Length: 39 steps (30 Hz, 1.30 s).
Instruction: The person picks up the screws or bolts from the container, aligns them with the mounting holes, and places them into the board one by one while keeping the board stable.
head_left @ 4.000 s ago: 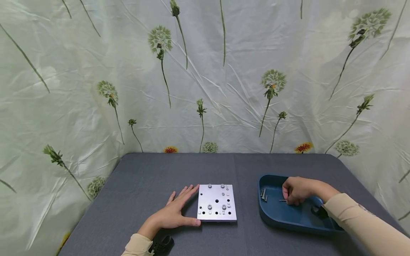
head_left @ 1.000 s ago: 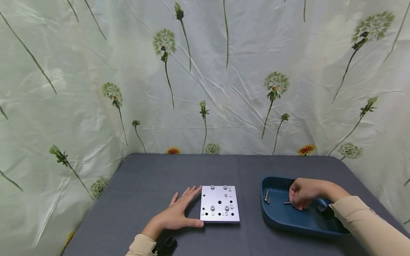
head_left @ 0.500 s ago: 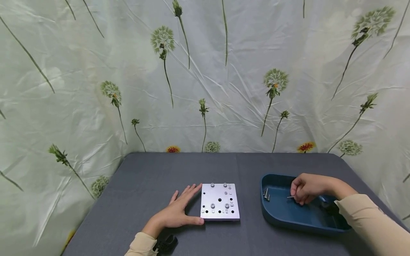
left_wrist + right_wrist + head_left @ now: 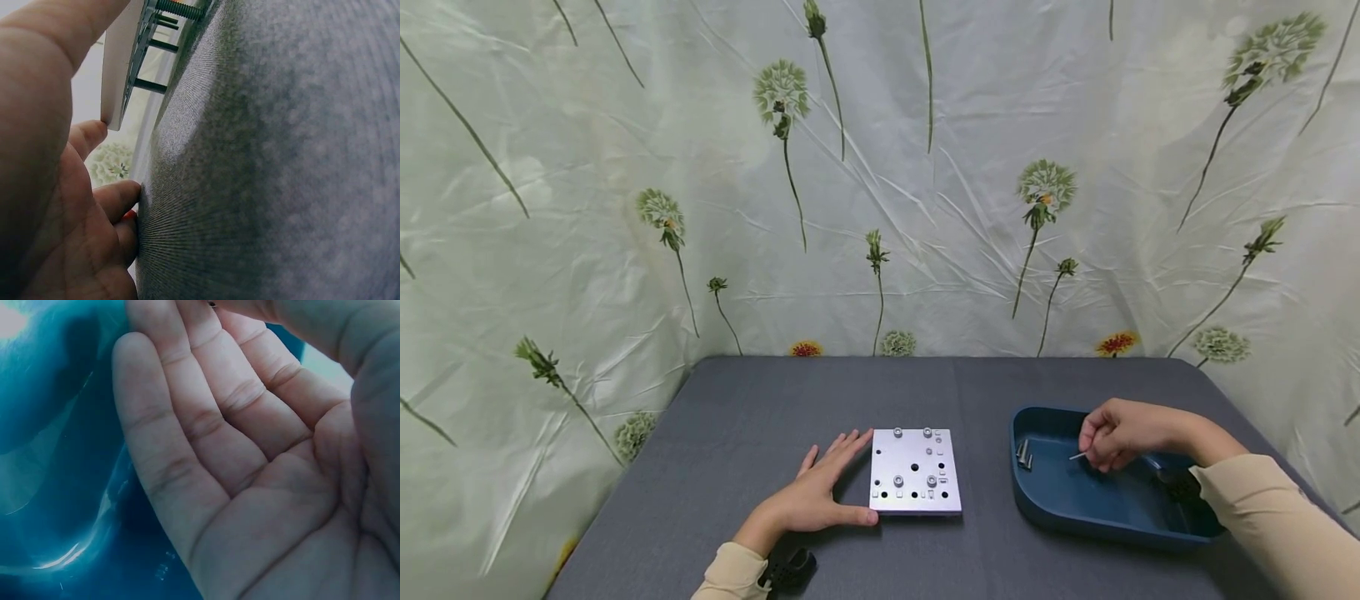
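Note:
A square silver metal plate (image 4: 915, 471) lies on the grey table, with round screw heads, small fittings and dark holes on top. My left hand (image 4: 815, 497) is spread at its left side, thumb and index finger touching the edge. In the left wrist view, a threaded screw (image 4: 179, 9) and thinner rods stick out beneath the plate. My right hand (image 4: 1123, 435) is over the blue tray (image 4: 1097, 523) and pinches a thin metal pin (image 4: 1077, 456), one end sticking out to the left. The right wrist view hides nearly all of the pin behind the thumb.
Several small metal screws or pins (image 4: 1024, 455) lie at the left end of the tray. A dark wrist strap (image 4: 790, 572) is on my left wrist. Behind the table (image 4: 820, 392) hangs a pale curtain (image 4: 955, 208) printed with dandelions.
My right hand has lifted slightly with the pin, whose free end now tilts a little downward. The left hand and the plate hold their places; small shifts come from the head camera.

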Available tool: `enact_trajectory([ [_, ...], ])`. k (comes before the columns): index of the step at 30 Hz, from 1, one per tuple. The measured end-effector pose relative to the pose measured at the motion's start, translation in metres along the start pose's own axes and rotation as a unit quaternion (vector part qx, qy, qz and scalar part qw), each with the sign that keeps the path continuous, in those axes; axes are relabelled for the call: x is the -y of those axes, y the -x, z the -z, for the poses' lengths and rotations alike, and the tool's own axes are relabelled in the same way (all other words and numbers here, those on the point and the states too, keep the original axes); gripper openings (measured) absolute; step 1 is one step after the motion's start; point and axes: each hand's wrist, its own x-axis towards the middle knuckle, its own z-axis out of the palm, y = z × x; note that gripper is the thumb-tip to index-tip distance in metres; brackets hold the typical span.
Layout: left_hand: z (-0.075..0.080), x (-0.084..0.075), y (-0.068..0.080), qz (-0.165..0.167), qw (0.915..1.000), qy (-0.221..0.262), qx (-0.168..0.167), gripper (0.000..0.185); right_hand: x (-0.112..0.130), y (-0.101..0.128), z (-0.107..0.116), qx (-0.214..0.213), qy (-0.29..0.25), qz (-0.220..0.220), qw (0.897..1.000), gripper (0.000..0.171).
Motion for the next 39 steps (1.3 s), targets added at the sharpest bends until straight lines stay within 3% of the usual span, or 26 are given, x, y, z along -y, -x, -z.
enact_trajectory([
  [39, 0.002, 0.001, 0.001, -0.007, 1.0000, -0.004, 0.004, 0.113, 0.055, -0.012, 0.012, 0.013, -0.011, 0.042, 0.999, 0.024],
])
